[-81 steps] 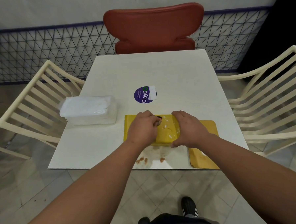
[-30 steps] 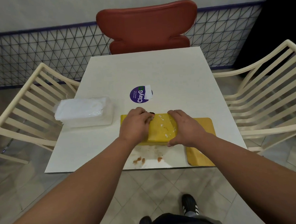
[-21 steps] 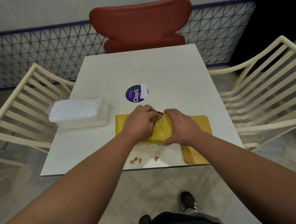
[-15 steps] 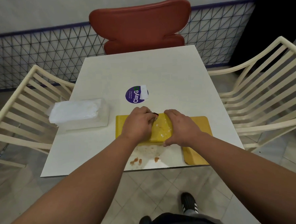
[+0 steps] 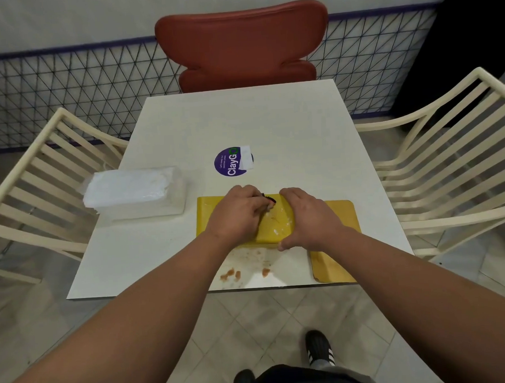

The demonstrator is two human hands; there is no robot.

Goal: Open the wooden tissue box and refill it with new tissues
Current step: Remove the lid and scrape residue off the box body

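Head view, one frame

Worktop (image 5: 271, 123): 1, square, off-white, smooth and matt; brownish smears and crumbs at its near edge.

Box (image 5: 276, 222): 1, yellow, rectangular, flat-topped with rounded corners and white flecks on the upper face; a dark slot shows between the hands. It lies on the near half of the worktop, long axis running left to right across the view.

Panel (image 5: 336, 245): 1, flat, yellow, rounded corners, lying on the worktop just right of the box and reaching the near edge, long axis near to far; partly hidden under the right forearm.

Tissues (image 5: 134, 191): 1 pack, white, soft-looking, in clear crinkled plastic wrap, block-shaped, on the left side of the worktop, near the box but apart from it, long axis left to right.

Left hand (image 5: 238, 215): on top of the box's left half, fingers curled toward the slot; whether they grip anything cannot be told.

Right hand (image 5: 308, 217): fingers over the far edge of the box and thumb on its near side, gripping it.

Sticker (image 5: 233, 161): 1, round, purple, glossy, white lettering, partly covered by a white patch, beyond the box.

Chairs: 3. Red chair (image 5: 240, 45): 1, smooth moulded back, at the far side. Slatted chairs: 2, cream, left (image 5: 37, 185) and right (image 5: 448, 157).

Floor (image 5: 266, 316): pale tiles laid diagonally; 2 black shoes below
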